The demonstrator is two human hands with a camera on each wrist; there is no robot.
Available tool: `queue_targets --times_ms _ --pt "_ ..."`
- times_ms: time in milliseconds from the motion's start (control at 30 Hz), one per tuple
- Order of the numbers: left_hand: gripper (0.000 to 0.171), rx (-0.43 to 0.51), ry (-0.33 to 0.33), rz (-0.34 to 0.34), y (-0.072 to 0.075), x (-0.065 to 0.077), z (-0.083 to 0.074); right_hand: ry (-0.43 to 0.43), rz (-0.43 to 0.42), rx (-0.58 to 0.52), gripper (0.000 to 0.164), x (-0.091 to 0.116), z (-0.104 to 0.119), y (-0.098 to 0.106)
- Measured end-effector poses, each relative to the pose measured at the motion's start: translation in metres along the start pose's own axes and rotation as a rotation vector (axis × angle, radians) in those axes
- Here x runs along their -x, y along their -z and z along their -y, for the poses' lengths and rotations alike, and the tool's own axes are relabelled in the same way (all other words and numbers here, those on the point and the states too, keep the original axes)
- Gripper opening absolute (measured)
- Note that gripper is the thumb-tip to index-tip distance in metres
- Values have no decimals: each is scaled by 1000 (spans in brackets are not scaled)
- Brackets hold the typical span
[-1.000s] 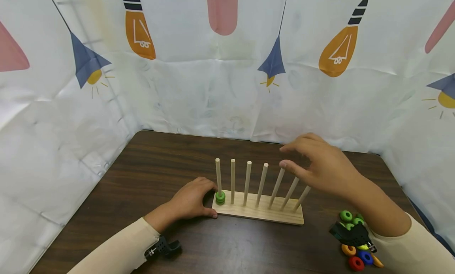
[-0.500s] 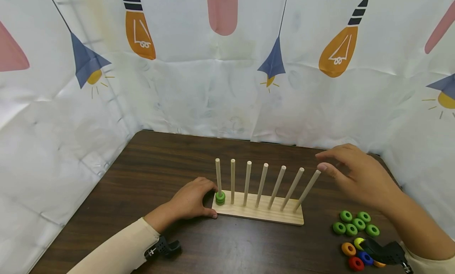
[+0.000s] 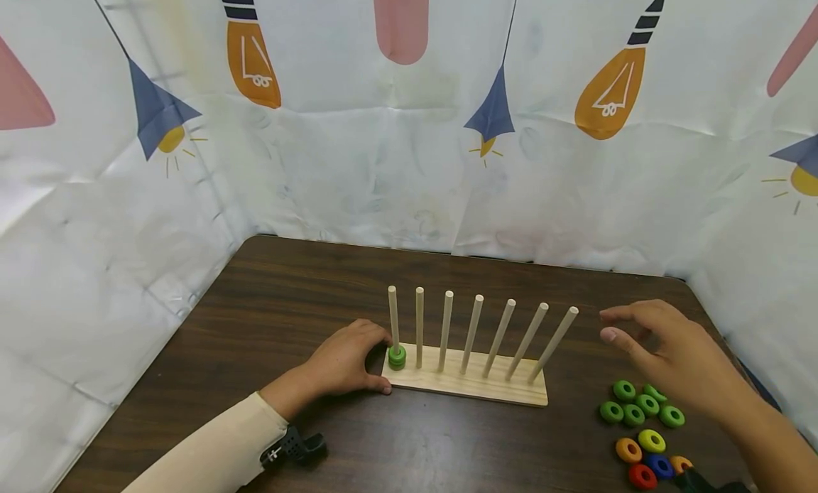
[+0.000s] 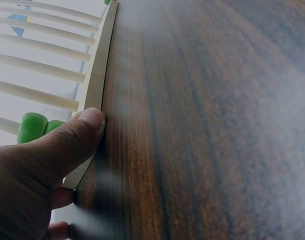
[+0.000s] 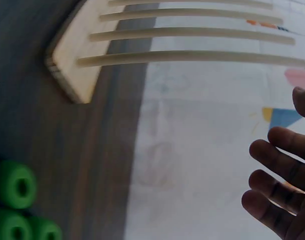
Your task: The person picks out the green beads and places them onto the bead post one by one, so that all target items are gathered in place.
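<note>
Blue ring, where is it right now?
In the head view, the blue ring lies on the table at lower right, between the red ring and an orange ring, just below the yellow ring in the picture.

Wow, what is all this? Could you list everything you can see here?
Table: one, dark brown, below
Backdrop: white, lamp-and-bulb print, behind table
Board: one, pale wood, mid-table
Pegs: seven, pale wood, on board
Stacked rings: at least two, green, leftmost peg
Loose green rings: six, table right
Orange rings: two, nearer the viewer
Yellow ring, blue ring, red ring: one each, beside the orange
Wrist straps: two, black, one per arm
Sleeve: one, cream, left arm
Left hand: one, bare, gripping board's left end
Right hand: one, bare, raised right of board
</note>
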State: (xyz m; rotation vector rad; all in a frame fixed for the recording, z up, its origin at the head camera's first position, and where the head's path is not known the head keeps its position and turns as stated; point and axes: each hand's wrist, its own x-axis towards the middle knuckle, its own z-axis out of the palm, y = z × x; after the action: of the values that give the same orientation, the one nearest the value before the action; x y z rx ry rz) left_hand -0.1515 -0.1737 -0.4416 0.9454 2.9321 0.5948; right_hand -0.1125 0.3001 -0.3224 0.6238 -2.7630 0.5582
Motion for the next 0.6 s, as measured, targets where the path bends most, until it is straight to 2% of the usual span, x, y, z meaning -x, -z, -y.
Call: queue_targets --times_ms 167,267,600 --pt "64 1 9 3 1 0 -2 -62 39 -41 26 18 -12 -15" --pt "64 1 13 6 0 -1 -2 -88 53 -26 26 28 -18 -24" --pt "64 -5 18 9 0 0 -1 -121 114 6 33 50 -35 -47"
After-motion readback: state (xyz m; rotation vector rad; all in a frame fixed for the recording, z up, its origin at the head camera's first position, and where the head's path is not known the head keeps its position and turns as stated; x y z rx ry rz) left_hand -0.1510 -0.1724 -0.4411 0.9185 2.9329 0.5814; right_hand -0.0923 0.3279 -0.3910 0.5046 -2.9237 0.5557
